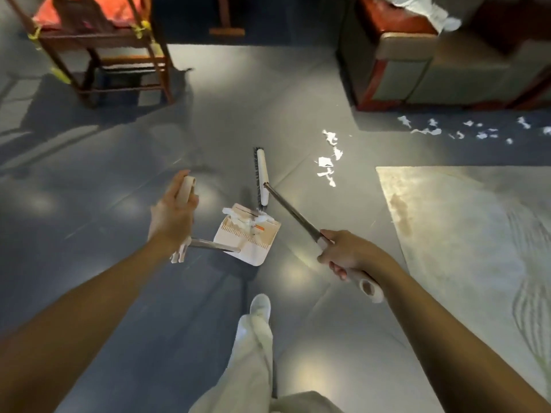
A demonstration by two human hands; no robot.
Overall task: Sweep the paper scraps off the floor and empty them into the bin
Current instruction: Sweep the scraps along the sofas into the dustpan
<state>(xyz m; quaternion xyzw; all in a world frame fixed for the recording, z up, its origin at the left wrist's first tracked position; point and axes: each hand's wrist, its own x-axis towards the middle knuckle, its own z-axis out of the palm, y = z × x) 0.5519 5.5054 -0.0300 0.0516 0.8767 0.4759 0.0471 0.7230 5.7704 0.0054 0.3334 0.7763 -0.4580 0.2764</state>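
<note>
My left hand (173,216) grips the pale handle of a long-handled dustpan (253,239), which sits on the grey floor with white paper scraps (244,223) and a small orange bit inside. My right hand (346,254) grips the broom handle; the broom head (261,178) stands on the floor just beyond the pan's mouth. A cluster of white scraps (328,162) lies to the right of the broom head. More scraps (447,129) are strewn along the floor before the armchair. No bin is in view.
A wooden chair (98,55) with an orange cushion stands at the far left. An upholstered armchair (432,70) stands at the far right. A pale rug (465,234) covers the floor on the right. My leg and white shoe (260,307) are below the dustpan.
</note>
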